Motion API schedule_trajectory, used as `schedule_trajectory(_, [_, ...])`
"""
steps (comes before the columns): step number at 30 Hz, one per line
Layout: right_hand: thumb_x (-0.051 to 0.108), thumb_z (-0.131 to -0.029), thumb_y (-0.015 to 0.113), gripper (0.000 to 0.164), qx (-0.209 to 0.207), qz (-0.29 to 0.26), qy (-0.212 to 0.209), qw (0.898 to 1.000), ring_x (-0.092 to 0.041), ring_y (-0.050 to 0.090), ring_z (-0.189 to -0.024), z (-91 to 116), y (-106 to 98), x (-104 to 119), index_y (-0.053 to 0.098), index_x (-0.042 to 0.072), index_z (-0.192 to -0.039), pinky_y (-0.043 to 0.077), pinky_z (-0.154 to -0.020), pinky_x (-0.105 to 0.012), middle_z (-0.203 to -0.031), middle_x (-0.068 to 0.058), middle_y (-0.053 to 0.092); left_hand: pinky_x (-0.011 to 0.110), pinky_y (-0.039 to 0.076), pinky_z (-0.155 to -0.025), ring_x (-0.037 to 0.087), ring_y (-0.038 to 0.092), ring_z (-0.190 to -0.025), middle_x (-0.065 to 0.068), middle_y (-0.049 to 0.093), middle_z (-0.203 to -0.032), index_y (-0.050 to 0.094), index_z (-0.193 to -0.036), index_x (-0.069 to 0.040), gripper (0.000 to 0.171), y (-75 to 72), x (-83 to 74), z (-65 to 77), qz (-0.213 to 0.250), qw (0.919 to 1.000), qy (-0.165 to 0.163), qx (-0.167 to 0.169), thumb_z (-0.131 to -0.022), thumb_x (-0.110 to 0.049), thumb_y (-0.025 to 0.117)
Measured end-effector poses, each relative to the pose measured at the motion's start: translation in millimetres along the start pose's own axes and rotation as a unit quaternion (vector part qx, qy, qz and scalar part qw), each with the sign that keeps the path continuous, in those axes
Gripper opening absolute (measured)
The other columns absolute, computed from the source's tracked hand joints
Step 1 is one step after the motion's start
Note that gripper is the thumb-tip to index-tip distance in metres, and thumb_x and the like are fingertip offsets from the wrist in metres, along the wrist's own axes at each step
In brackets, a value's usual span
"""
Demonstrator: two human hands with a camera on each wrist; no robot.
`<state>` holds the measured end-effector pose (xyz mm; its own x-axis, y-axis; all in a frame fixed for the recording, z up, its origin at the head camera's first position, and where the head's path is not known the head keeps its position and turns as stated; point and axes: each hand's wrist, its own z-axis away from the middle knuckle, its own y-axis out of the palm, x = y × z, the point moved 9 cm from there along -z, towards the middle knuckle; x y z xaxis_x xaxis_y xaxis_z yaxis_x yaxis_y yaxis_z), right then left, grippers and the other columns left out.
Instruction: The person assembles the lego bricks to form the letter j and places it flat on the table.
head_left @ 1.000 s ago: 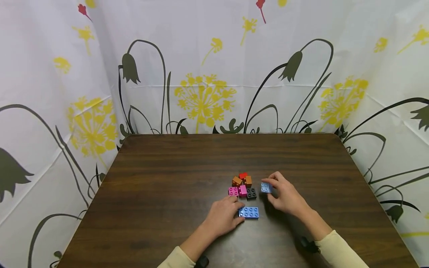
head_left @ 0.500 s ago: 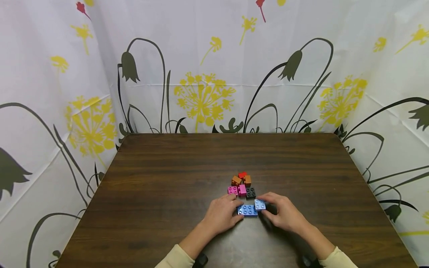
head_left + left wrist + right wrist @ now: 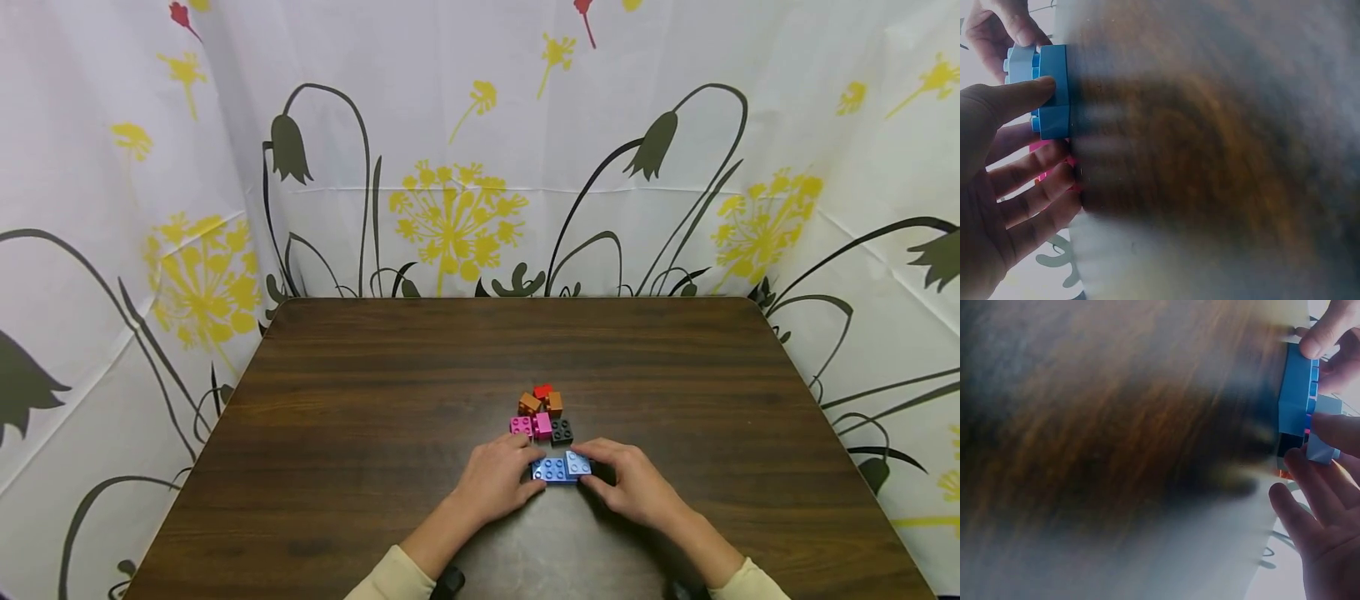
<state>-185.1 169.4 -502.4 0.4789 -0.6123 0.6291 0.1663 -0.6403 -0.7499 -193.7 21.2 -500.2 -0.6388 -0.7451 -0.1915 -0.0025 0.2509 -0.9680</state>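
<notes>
A long blue toy building brick (image 3: pixel 549 472) lies on the table, studs up. My left hand (image 3: pixel 491 479) holds its left end between thumb and fingers; in the left wrist view the thumb presses the side of this blue brick (image 3: pixel 1055 122). Over the right end sits a smaller light blue brick (image 3: pixel 577 463), slightly turned against the long one. My right hand (image 3: pixel 637 482) pinches that small brick between thumb and fingers. From the right wrist view, the light blue brick (image 3: pixel 1320 449) stands at the studs of the long brick; whether it is pressed fully down I cannot tell.
Just behind the hands lie loose bricks: two pink ones (image 3: pixel 521 426), a black one (image 3: pixel 561 431), two orange-brown ones (image 3: pixel 529 404) and a red one (image 3: pixel 543 392). The dark wooden table (image 3: pixel 360 375) ends at a flower-patterned curtain (image 3: pixel 450 125).
My right hand has brought the light blue brick left and toward me, from beside the pile onto the long blue brick's right end. My left hand has stayed on the long brick.
</notes>
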Motion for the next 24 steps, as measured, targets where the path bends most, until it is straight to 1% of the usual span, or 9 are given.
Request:
schedule_trajectory(6, [0.009, -0.082, 0.079, 0.043, 0.002, 0.023, -0.008, 1.000, -0.010, 0.063, -0.102, -0.4, -2.0, 4.7, 0.068, 0.008, -0.123, 0.053, -0.087, -0.038, -0.111, 0.005, 0.067, 0.026, 0.047, -0.061, 0.009, 0.057, -0.082, -0.008, 0.060, -0.092, 0.074, -0.113, -0.023, 0.039, 1.3, 1.1, -0.7, 0.001, 1.0000, -0.001, 0.007, -0.082, -0.047, 0.076])
schedule_trajectory(13, [0.008, -0.082, 0.079, 0.042, 0.005, 0.026, -0.010, 1.000, -0.008, 0.063, -0.099, -0.3, -3.3, 8.0, 0.068, 0.007, -0.123, 0.054, -0.084, -0.035, -0.109, 0.005, 0.067, 0.026, 0.048, -0.062, 0.009, 0.058, -0.083, -0.008, 0.060, -0.092, 0.074, -0.113, -0.023, 0.039, 1.6, 0.7, -1.4, 0.001, 1.0000, 0.001, 0.006, -0.082, -0.047, 0.076])
schedule_trajectory(20, [0.009, -0.083, 0.078, 0.042, 0.006, 0.029, 0.001, 1.000, -0.010, 0.063, -0.100, 0.7, -4.2, 5.6, 0.068, 0.008, -0.124, 0.054, -0.084, -0.036, -0.110, 0.003, 0.067, 0.028, 0.050, -0.066, 0.011, 0.060, -0.088, -0.008, 0.062, -0.095, 0.074, -0.113, -0.022, 0.039, 2.2, 0.4, -1.5, 0.001, 0.9999, 0.003, 0.010, -0.083, -0.047, 0.075])
schedule_trajectory(24, [0.009, -0.083, 0.078, 0.042, 0.012, 0.030, -0.005, 0.999, -0.010, 0.064, -0.100, 0.2, -2.3, 7.0, 0.068, 0.008, -0.124, 0.054, -0.085, -0.036, -0.110, 0.003, 0.067, 0.029, 0.051, -0.069, 0.011, 0.060, -0.091, -0.007, 0.063, -0.097, 0.073, -0.113, -0.021, 0.039, 2.6, -0.2, -2.0, 0.000, 0.9999, 0.002, 0.013, -0.084, -0.047, 0.075])
